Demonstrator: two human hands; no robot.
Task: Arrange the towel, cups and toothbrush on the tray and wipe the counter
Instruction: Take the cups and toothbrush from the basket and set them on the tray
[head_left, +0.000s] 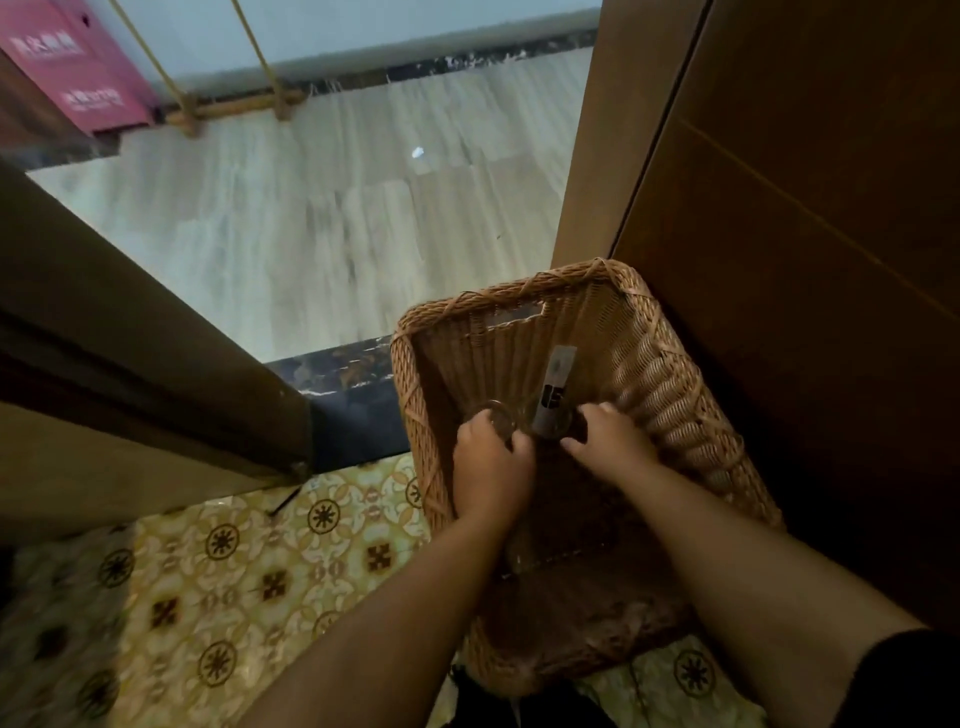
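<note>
A woven wicker tray sits low at the right, against a brown wooden panel. Both my hands are inside it. My left hand grips the rim of a clear glass cup. My right hand holds a second clear cup, mostly hidden by my fingers. A grey and black toothbrush packet stands in or right beside that second cup. Something dark brown, perhaps the towel, covers the tray's near half under my forearms; I cannot tell for sure.
A dark wooden door frame crosses the left side. Patterned yellow floor tiles lie below, a black marble threshold beyond them, then pale wood-look flooring. A red box and rope-hung bamboo are far back.
</note>
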